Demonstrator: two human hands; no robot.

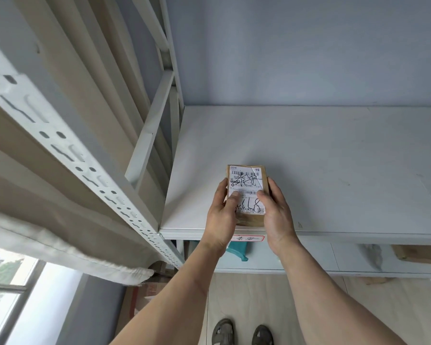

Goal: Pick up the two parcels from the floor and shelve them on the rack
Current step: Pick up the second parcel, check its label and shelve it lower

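Observation:
A small brown cardboard parcel (246,180) with a white shipping label and black handwriting rests at the front edge of the white rack shelf (334,170). My left hand (222,220) grips its left side with the thumb on the label. My right hand (276,215) grips its right side, thumb also on the label. Its near end sticks slightly past the shelf's front lip. No second parcel can be made out with certainty.
The rack's perforated white upright (90,170) and a diagonal brace (149,128) stand at the left. A lower shelf holds a teal item (238,250) and a brown box (418,255). Below are wood-look floor, my sandalled feet (243,332), cartons at lower left and a window.

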